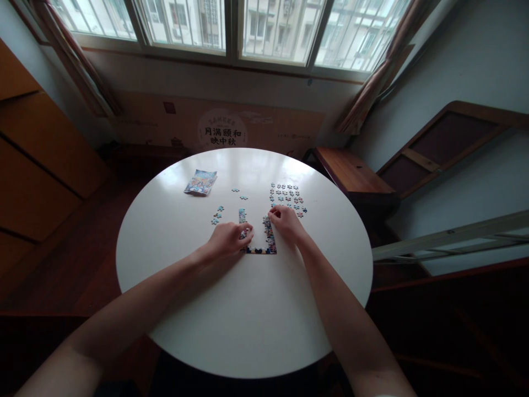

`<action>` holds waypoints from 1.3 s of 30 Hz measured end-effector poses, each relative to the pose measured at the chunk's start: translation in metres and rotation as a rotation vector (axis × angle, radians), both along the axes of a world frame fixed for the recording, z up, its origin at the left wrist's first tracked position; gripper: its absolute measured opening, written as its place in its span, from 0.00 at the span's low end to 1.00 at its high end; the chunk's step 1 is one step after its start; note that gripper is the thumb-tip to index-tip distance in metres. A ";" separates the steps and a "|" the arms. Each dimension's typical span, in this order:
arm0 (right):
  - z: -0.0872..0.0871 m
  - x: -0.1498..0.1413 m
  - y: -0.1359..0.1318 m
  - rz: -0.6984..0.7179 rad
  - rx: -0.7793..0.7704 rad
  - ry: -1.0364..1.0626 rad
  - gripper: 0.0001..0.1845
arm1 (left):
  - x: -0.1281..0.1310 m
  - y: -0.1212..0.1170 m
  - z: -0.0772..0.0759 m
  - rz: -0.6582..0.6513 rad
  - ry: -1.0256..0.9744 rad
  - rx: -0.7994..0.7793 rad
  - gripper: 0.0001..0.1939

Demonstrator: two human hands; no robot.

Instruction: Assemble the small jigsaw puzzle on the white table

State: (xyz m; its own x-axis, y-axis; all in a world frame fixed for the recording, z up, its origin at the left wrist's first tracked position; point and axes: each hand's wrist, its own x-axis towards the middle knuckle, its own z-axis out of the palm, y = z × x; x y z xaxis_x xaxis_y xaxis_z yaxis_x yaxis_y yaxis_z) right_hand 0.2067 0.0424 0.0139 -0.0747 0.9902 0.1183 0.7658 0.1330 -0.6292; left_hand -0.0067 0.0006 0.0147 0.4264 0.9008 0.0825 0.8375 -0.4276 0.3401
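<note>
Puzzle (261, 251) pieces joined in a U shape lie near the middle of a round white desk (248, 320), the open end facing the window, as two bare hands work along the sides. The left hand (230, 238) curls over the left column, its fingers and thumb narrowly spaced; whether it grips a piece cannot be told. The right hand (286, 221) touches the upper end of the right column, fingertips drawn close together, though any piece between them is too small to make out. Loose pieces (288, 193) stand in rows just beyond the right hand, a small cluster (217, 215) sits beyond the left hand, and two single pieces (243, 197) lie farther up between the groups. A colorful printed sheet (201, 182) rests toward the far left of the desk. Behind, a cardboard panel (264, 124) with Chinese lettering stands beneath a barred window (276, 30) flanked by curtains (374, 77).
</note>
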 end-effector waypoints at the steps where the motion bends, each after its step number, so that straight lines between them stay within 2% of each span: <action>1: 0.000 0.000 0.000 0.001 0.001 0.000 0.08 | 0.000 0.000 0.000 -0.002 -0.002 0.000 0.18; 39: 0.002 -0.001 -0.001 -0.008 0.004 -0.002 0.08 | 0.000 -0.001 0.001 0.000 -0.009 -0.003 0.18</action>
